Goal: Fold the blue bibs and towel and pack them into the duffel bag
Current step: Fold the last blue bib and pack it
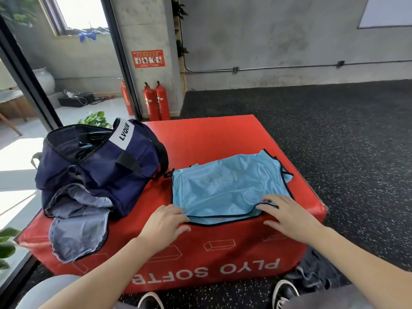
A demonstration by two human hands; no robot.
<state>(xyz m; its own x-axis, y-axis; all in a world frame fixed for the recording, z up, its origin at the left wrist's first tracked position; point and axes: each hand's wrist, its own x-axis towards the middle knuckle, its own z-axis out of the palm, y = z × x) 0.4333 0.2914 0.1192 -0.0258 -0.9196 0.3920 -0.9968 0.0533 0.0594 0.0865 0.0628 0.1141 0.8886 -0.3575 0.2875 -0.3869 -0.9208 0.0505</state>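
**One head-worn view, looking forward and down**

There is a single wide-angle view, taken from the person's head. It tilts downward over the red plyo box (214, 139), close enough that both forearms enter from the bottom edge and the shoes show at the lower margin. The box fills the centre and lower half of the frame; its printed lettering on the near side reads upside down from here. The camera faces a grey concrete wall across the upper frame, with fire extinguishers (156, 101) at upper centre-left and a window in the upper left. Straight lines bow toward the edges. With only this one view, no overlap exists.
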